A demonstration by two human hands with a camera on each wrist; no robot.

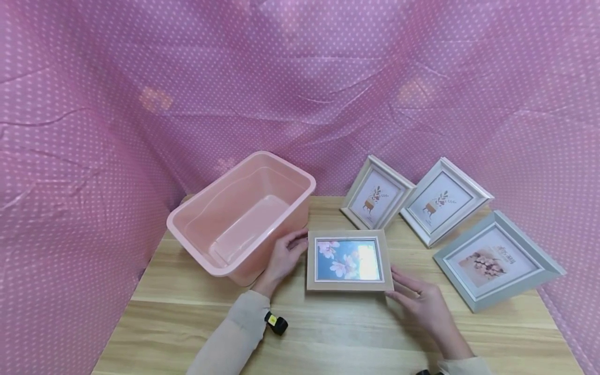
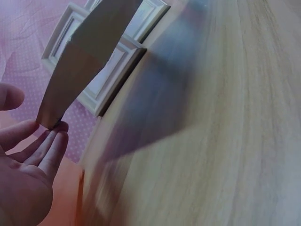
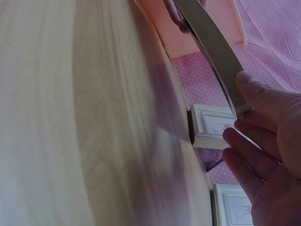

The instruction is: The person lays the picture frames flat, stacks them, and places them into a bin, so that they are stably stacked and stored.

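A wooden-toned picture frame (image 1: 350, 286) with a blossom picture is held up above the table, its shadow on the wood in both wrist views. My left hand (image 1: 286, 258) holds its left edge; in the left wrist view the fingers (image 2: 52, 153) touch a corner of the frame (image 2: 77, 70). At the near right corner my right hand (image 1: 424, 302) pinches it. The right wrist view shows the thumb (image 3: 256, 89) on one side of the frame (image 3: 216, 49) and fingers at the other. Glare covers part of the picture.
A pink plastic basin (image 1: 241, 260) stands to the left, with nothing inside. Three more frames lean upright on the right: a beige one (image 1: 349, 211), a white one (image 1: 417, 229) and a grey-green one (image 1: 461, 291). A pink dotted cloth (image 1: 300, 94) hangs around the wooden table (image 1: 328, 338).
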